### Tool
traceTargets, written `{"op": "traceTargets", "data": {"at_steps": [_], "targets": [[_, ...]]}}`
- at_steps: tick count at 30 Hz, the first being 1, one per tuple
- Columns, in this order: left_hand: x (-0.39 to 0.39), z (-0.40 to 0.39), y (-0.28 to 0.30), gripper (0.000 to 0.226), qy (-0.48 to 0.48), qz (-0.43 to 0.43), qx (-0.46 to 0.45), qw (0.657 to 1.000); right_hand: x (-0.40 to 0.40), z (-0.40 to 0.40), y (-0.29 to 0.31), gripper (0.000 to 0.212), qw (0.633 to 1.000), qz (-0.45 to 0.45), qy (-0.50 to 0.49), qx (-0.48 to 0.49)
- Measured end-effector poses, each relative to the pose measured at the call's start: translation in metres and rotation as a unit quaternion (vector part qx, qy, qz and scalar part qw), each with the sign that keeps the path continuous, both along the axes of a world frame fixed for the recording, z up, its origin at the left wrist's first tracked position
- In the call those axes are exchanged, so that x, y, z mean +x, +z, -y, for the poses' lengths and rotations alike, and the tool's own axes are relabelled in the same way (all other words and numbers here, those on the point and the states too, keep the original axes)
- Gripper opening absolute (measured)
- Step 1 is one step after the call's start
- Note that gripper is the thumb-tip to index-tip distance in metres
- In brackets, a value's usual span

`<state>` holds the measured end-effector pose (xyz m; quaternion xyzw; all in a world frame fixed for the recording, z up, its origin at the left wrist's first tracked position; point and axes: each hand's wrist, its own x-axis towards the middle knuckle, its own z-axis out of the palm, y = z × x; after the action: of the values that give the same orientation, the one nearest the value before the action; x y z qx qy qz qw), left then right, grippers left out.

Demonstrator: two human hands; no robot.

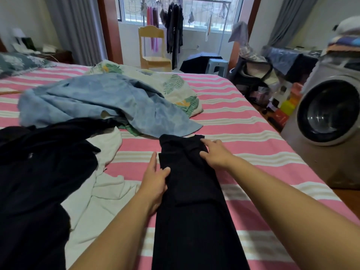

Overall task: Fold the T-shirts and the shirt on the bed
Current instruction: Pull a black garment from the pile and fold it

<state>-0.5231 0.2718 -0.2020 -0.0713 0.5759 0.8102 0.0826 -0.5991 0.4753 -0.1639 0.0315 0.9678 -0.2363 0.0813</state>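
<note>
Fingers of the left hand [154,178] lie nearly straight along the left edge of a black T-shirt [191,201], folded into a long narrow strip, with the thumb hooked over onto the cloth. Across the strip, the right hand [213,152] rests flat on its far right corner, fingers spread and straight, pressing rather than gripping. That strip runs from 6 o'clock up toward the centre of the pink striped bed [253,137]. At 9 o'clock lies a heap of dark garments [42,162] over a white T-shirt [101,193]. Toward 11 o'clock a crumpled light blue shirt [93,102] sprawls over a leaf-print quilt [175,84]. At 3 o'clock, beside the bed, stands a front-loading washing machine [327,114]. At 12 o'clock a small wooden chair [152,49] stands near a drying rack [175,22].
</note>
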Motion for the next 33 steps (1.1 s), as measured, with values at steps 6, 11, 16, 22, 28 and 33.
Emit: {"op": "traceTargets", "data": {"at_steps": [6, 11, 16, 22, 28, 33], "targets": [[-0.009, 0.007, -0.021, 0.053, -0.006, -0.003, -0.027, 1.0, -0.037, -0.005, -0.016, 0.005, 0.998, -0.044, -0.023, -0.043], [-0.011, 0.006, -0.023, 0.047, -0.021, 0.001, 0.047, 0.999, -0.053, -0.025, -0.02, 0.014, 0.984, -0.035, -0.114, -0.129], [-0.037, 0.005, -0.017, 0.044, 0.032, -0.019, -0.168, 0.985, -0.03, -0.027, -0.043, 0.026, 0.939, -0.017, -0.148, -0.31], [-0.099, 0.024, 0.003, 0.051, -0.013, -0.091, -0.421, 0.902, -0.035, -0.03, -0.05, 0.028, 0.936, -0.037, -0.13, -0.324], [-0.128, 0.029, -0.034, 0.057, 0.014, -0.027, -0.349, 0.937, -0.092, -0.026, -0.036, 0.039, 0.97, -0.049, -0.007, -0.238], [-0.14, 0.027, -0.043, 0.025, 0.124, -0.103, -0.373, 0.914, -0.107, -0.036, -0.041, 0.017, 0.988, -0.04, 0.007, -0.151]]}}
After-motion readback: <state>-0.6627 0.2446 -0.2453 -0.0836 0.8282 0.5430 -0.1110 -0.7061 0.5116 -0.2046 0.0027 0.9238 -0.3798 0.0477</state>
